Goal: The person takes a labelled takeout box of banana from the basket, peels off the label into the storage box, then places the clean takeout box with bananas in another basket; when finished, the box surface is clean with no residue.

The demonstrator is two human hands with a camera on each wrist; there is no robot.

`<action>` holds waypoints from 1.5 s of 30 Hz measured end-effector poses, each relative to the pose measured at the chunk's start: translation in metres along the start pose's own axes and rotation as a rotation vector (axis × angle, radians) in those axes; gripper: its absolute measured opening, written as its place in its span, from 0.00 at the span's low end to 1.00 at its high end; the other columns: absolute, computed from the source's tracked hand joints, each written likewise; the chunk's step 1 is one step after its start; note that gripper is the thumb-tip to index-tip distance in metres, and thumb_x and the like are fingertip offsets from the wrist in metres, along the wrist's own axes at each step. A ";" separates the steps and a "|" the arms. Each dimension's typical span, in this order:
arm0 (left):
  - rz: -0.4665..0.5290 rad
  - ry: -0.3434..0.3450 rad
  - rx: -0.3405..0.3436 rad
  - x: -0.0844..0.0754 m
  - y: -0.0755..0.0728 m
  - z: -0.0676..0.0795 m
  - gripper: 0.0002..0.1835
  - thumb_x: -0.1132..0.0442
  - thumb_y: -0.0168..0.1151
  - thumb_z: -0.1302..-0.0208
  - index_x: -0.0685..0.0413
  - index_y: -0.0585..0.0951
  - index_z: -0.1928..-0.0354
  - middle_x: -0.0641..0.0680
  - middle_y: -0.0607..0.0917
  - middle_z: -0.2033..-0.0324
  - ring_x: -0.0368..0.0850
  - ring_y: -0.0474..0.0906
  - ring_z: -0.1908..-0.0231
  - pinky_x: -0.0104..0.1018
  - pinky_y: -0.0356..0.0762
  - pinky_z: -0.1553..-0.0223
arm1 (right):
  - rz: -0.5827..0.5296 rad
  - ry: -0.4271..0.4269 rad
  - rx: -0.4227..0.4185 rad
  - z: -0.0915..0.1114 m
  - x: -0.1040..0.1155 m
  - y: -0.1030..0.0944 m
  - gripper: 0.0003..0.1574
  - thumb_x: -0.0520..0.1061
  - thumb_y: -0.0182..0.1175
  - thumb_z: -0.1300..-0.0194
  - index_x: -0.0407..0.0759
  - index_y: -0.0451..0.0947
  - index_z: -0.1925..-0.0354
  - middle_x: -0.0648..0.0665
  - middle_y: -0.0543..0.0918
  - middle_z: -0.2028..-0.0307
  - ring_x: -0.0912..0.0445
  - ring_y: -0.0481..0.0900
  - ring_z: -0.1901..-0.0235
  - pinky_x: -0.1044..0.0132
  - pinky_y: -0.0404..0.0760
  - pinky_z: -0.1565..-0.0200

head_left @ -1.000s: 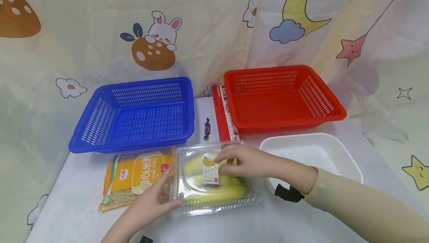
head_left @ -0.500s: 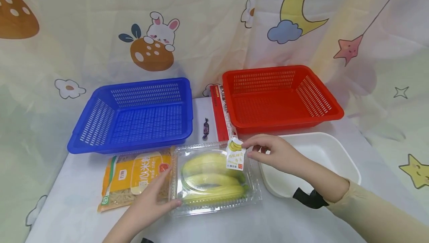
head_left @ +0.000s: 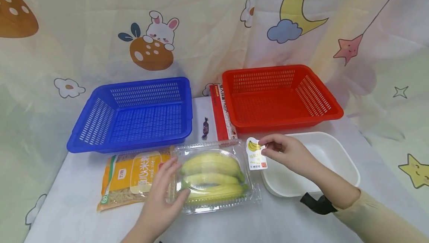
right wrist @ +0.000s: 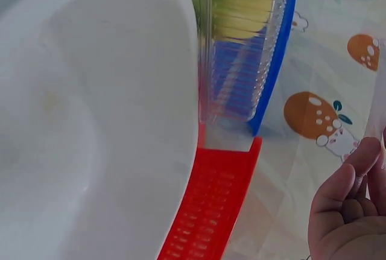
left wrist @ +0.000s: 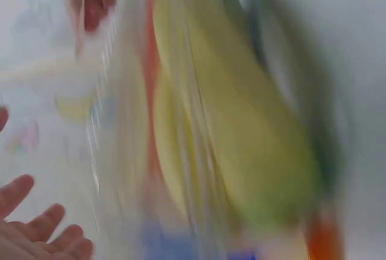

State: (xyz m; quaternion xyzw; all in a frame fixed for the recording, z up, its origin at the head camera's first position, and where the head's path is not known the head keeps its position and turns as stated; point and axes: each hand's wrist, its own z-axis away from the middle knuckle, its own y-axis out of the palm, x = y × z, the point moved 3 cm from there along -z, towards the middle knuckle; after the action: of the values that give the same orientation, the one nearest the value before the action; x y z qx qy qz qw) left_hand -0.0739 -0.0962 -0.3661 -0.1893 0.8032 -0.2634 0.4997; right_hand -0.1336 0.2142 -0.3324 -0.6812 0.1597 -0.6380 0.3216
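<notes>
A clear plastic box [head_left: 254, 196] with yellow bananas [head_left: 214, 166] inside sits near the front of the table. To its right, my right hand [head_left: 291, 155] pinches a small white label [head_left: 256, 157] printed with a banana picture, held off the box beside the white tub. In the right wrist view, the same hand [right wrist: 350, 212] shows thumb and fingertip together at the label's edge. My left hand [head_left: 165, 194] hovers with spread fingers over the box's left edge; the left wrist view is blurred, and contact there cannot be told. An orange noodle bag [head_left: 134, 177] lies partly behind that hand.
A blue basket [head_left: 151, 116] stands at back left, a red basket [head_left: 275, 105] at back right. Between them lie a wrapped candy [head_left: 205, 128] and a red pasta packet [head_left: 218, 112]. A white tub [head_left: 321, 157] stands under my right forearm.
The label has come off the box's lid and moved right, pinched in my right hand. My left hand has moved slightly right, with its thumb lifted higher over the box.
</notes>
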 end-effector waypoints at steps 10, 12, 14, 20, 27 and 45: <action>0.379 0.303 0.323 -0.072 0.075 -0.005 0.32 0.59 0.57 0.39 0.52 0.60 0.34 0.52 0.65 0.36 0.45 0.62 0.36 0.38 0.67 0.40 | 0.000 0.041 -0.091 0.015 -0.018 -0.021 0.17 0.46 0.60 0.40 0.42 0.76 0.53 0.46 0.80 0.65 0.62 0.75 0.68 0.75 0.78 0.65; 0.470 0.223 0.410 -0.080 0.090 -0.006 0.33 0.60 0.57 0.39 0.48 0.57 0.33 0.50 0.62 0.34 0.44 0.60 0.35 0.34 0.67 0.40 | 0.023 0.055 -0.113 0.020 -0.024 -0.026 0.17 0.48 0.59 0.40 0.43 0.76 0.53 0.47 0.80 0.65 0.63 0.75 0.68 0.75 0.78 0.65; 0.549 0.158 0.467 -0.086 0.104 -0.006 0.35 0.61 0.57 0.39 0.47 0.55 0.32 0.50 0.59 0.32 0.44 0.57 0.34 0.34 0.66 0.39 | 0.034 0.064 -0.137 0.024 -0.029 -0.031 0.18 0.48 0.59 0.40 0.43 0.75 0.52 0.49 0.80 0.64 0.62 0.76 0.68 0.75 0.78 0.66; 0.595 0.057 0.514 -0.101 0.139 -0.004 0.38 0.57 0.55 0.37 0.51 0.48 0.30 0.51 0.49 0.29 0.46 0.47 0.31 0.38 0.59 0.35 | 0.019 0.075 -0.204 0.037 -0.045 -0.040 0.19 0.47 0.58 0.39 0.42 0.75 0.51 0.63 0.77 0.64 0.64 0.75 0.68 0.75 0.78 0.67; 0.656 -0.056 0.465 -0.111 0.163 -0.002 0.46 0.53 0.55 0.39 0.53 0.36 0.29 0.53 0.37 0.29 0.48 0.35 0.29 0.45 0.48 0.32 | -0.026 0.093 -0.214 0.046 -0.054 -0.040 0.19 0.45 0.58 0.39 0.42 0.74 0.50 0.64 0.76 0.65 0.61 0.76 0.68 0.74 0.78 0.67; 0.471 0.008 0.194 -0.094 0.215 -0.002 0.48 0.58 0.53 0.37 0.64 0.30 0.32 0.65 0.30 0.32 0.51 0.22 0.31 0.34 0.24 0.32 | -0.048 0.131 -0.229 0.053 -0.064 -0.033 0.20 0.48 0.57 0.38 0.39 0.73 0.50 0.58 0.76 0.65 0.64 0.73 0.67 0.74 0.79 0.67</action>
State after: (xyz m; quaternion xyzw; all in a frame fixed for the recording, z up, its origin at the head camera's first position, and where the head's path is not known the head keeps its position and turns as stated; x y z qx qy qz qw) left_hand -0.0446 0.1276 -0.4314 0.0531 0.7979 -0.2162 0.5602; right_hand -0.0970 0.2919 -0.3591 -0.6739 0.2359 -0.6663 0.2151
